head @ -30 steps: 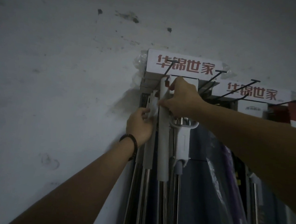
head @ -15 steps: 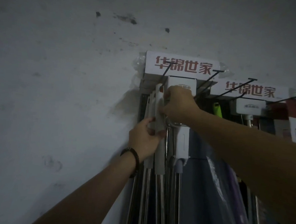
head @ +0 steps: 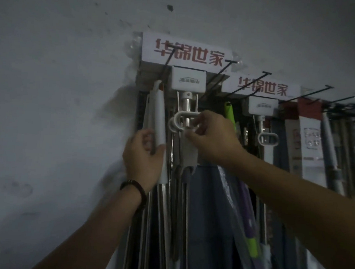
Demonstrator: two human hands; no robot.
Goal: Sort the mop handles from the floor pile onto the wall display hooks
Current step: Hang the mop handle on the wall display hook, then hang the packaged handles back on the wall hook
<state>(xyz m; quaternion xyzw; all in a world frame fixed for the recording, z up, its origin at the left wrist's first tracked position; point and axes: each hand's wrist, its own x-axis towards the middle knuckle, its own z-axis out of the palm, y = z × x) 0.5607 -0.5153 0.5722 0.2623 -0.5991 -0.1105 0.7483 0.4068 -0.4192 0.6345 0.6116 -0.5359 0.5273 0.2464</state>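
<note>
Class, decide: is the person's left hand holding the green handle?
No: the left hand grips the white handle, while the green handle hangs farther right.

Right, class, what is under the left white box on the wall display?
Under the white box a metal tube runs down into a white loop. The right hand grips the loop's right end, covering it and whatever hangs behind the fingers.

The left forearm [head: 95, 233] and right forearm [head: 293, 195] were bare along all their visible length. The left hand [head: 144, 153] had 1 dark band [head: 134, 189] around its wrist, thin and rounded like a cord bracelet. The right hand [head: 211, 138] and its wrist were bare
</note>
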